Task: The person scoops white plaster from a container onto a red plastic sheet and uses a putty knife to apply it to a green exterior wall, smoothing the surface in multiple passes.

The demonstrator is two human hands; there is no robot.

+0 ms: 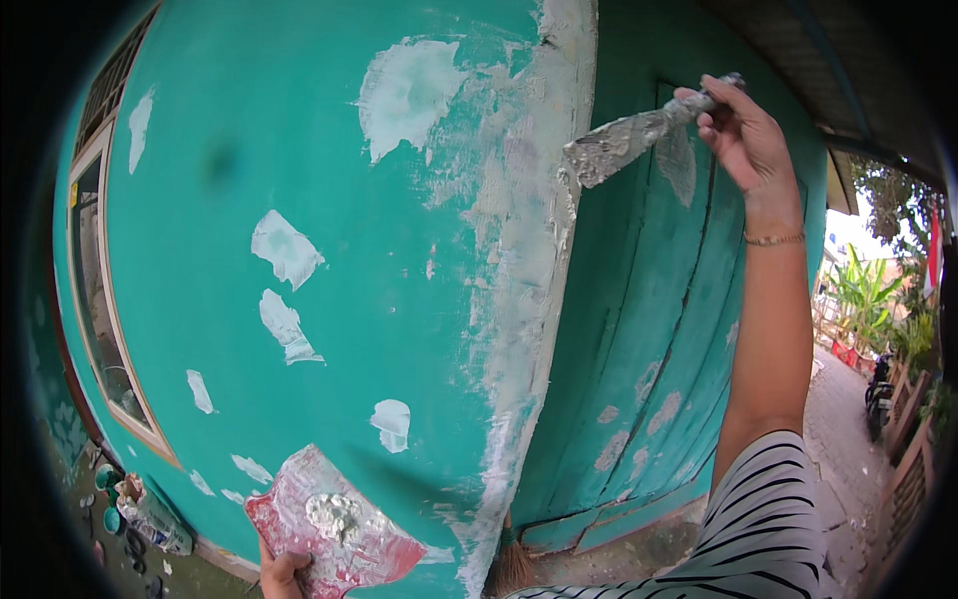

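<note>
In the head view my right hand [738,135] is raised, fingers wrapped round the handle of a putty-caked scraper [624,143], whose blade is at the wall's pale, putty-covered corner edge [524,250]. Low on the left, my left hand [279,569] grips a red-stained flat board [384,554] with a lump of pale putty [334,514] on it. Behind both hands is the teal wall [180,280], marked with several white patches. Part of my left hand is cut off by the frame's lower edge.
A framed window [92,285] is at far left, with containers and a bag [150,514] on the ground below it. Right of the corner are a teal panelled surface [619,329] and a broom [509,559]. A paved path [838,439], plants [863,290] and a parked motorbike [878,389] lie beyond.
</note>
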